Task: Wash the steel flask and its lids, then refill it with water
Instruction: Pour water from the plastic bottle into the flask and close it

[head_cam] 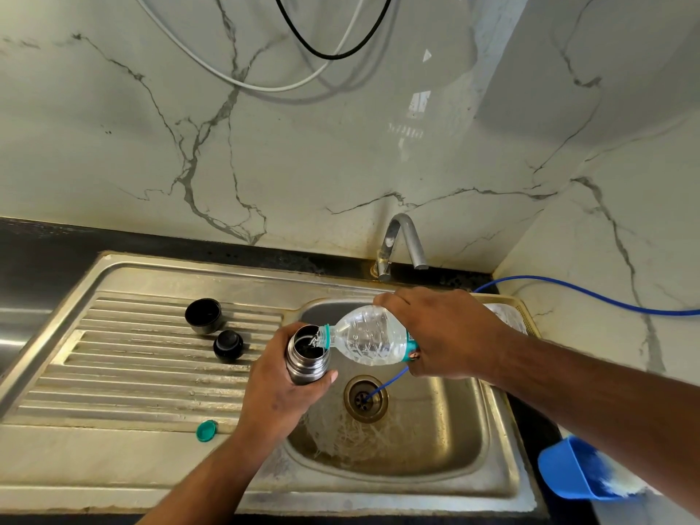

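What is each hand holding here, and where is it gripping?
The left hand grips the steel flask around its body, below the open mouth. The right hand holds the plastic bottle by its lower end, tilted into the flask.

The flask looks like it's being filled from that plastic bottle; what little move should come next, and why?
Probably keep tilting the plastic bottle in the right hand: water is running into the open flask, the left hand holds it, and water remains.

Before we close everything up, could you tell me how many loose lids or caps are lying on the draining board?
3: the black cup lid on the ribs at the back, the black stopper just right of it nearer the flask, and the teal bottle cap on the front edge. None seem hidden.
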{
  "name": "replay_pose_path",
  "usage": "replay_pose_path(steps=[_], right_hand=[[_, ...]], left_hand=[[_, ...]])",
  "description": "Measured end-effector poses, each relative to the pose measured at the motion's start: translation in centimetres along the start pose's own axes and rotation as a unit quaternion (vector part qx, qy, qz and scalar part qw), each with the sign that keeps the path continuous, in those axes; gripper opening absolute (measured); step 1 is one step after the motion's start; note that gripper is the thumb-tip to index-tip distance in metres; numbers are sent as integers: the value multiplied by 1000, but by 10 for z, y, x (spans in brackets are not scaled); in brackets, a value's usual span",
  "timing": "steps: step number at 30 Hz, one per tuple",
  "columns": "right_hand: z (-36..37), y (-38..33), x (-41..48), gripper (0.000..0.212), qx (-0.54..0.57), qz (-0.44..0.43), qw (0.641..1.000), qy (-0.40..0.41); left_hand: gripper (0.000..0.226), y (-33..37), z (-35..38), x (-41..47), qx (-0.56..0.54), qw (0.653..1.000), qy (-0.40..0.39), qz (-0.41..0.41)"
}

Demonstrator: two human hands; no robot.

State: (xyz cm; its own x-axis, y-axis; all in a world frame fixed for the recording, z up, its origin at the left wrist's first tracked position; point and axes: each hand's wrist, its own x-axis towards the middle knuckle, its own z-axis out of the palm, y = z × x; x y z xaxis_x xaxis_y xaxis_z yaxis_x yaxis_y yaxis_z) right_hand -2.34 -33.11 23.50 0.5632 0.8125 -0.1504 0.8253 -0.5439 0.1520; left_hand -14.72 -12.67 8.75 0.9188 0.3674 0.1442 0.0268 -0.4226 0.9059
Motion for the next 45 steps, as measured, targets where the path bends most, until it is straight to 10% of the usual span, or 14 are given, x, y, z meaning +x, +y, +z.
replay_pose_path(steps=[45], right_hand=[[0,3,-1,101,5,8,1000,-21]], left_hand=[[75,-12,2,-5,9,1000,-2,-22]])
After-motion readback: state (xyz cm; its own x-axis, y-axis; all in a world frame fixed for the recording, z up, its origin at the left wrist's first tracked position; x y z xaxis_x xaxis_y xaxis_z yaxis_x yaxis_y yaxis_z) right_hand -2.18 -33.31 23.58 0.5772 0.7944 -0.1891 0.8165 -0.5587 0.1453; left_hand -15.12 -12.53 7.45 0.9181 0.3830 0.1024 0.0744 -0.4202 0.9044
